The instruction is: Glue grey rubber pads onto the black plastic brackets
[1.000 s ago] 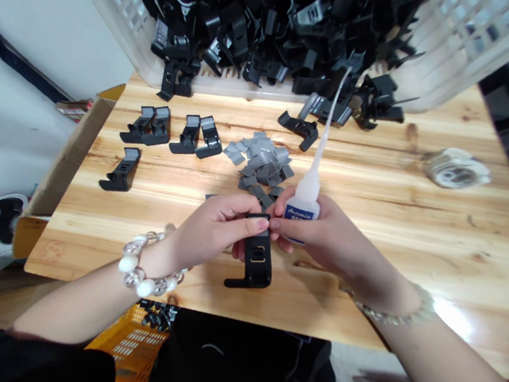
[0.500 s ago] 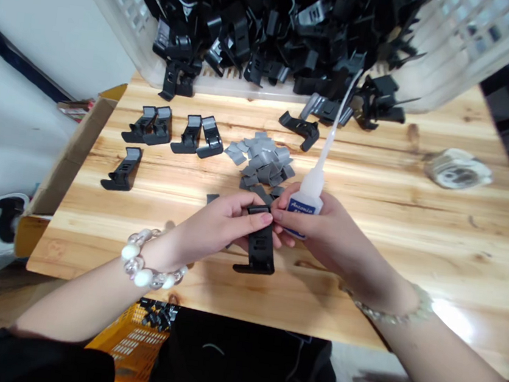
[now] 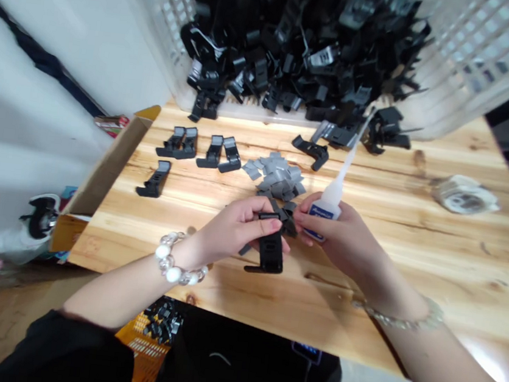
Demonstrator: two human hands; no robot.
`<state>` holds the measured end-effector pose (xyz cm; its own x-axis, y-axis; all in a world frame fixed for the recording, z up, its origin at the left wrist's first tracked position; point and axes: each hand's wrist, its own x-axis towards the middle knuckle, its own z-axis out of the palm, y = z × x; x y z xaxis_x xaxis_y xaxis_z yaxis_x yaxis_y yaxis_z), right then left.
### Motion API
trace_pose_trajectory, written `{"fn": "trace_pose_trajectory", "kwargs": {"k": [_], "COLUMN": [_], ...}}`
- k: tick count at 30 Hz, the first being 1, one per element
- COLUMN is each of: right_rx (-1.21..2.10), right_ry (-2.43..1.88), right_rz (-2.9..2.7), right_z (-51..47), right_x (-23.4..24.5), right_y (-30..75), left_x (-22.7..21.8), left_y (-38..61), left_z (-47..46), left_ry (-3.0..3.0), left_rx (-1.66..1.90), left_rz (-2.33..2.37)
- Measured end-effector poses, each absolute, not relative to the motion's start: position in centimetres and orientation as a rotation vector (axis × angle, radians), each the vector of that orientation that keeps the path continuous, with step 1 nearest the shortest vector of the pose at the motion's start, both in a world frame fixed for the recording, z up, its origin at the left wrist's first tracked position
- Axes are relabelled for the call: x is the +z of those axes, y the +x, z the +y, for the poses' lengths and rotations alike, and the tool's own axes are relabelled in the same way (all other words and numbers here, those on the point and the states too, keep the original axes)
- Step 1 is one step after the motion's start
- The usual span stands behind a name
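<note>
In the head view my left hand (image 3: pixel 244 222) grips a black plastic bracket (image 3: pixel 270 254) near its upper end, thumb on top, its hooked foot towards me. My right hand (image 3: pixel 351 232) is closed around a white glue bottle (image 3: pixel 333 192) with a blue label, its long thin nozzle pointing up and away. A small gap separates the right fingertips from the bracket. Just beyond both hands lies a pile of small grey pads (image 3: pixel 279 172). Part of a grey piece shows under my left hand. What my right fingertips may pinch is too small to tell.
A white basket (image 3: pixel 272 118) full of black brackets stands at the back. Several brackets with grey pads (image 3: pixel 159 177) lie at left, and a loose bracket (image 3: pixel 311 151) behind the pile. A roll of tape (image 3: pixel 465 195) sits right. An orange crate (image 3: pixel 144 356) is below the table edge.
My right fingers have come away from the bracket, still holding the glue bottle. My left hand keeps its grip. The camera view has shifted, so the table scene appears further right and mostly lower.
</note>
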<state>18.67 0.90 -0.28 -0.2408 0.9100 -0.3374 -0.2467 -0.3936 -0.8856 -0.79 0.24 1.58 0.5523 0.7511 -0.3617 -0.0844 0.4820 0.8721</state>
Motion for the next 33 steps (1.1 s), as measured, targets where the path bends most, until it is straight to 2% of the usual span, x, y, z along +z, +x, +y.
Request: {"fn": "trace_pose_trajectory", "kwargs": {"k": [5,8,11,14,19,23,28,33], "right_rx": [1.707,1.699,1.688,1.686,1.688,1.676,1.652,1.644], "right_ry": [-1.187,-1.21,-1.194,-1.182,-1.152,-1.121,-1.126,-1.135], "right_rz": [-0.895,-0.887,-0.897,-0.915,-0.932,-0.938,-0.955,-0.946], "right_z": [1.6,1.8,1.7,1.6,1.6,1.5,1.5,1.5], "right_x": [-1.0,-1.2,-0.9,-0.5,0.0,0.3,0.5,0.7], "right_y": [19.3,19.6,19.7,19.7,19.7,19.7,19.6,19.4], "left_x": [2.6,3.9,4.4,3.7,2.4,3.6,4.4,1.9], "left_y": [-2.9,-6.7,-10.5,-12.6,-12.6,-11.0,-6.6,-2.2], "left_z": [2.3,4.1,5.3,6.1,6.4,5.3,4.6,6.3], "left_ry": [1.116,1.346,1.559,1.613,1.743,1.953,2.244,2.375], "left_rx": [0.878,0.996,0.732,0.544,0.393,0.352,0.283,0.205], "left_rz": [0.992,1.286,1.659,1.743,1.839,1.989,1.783,1.648]}}
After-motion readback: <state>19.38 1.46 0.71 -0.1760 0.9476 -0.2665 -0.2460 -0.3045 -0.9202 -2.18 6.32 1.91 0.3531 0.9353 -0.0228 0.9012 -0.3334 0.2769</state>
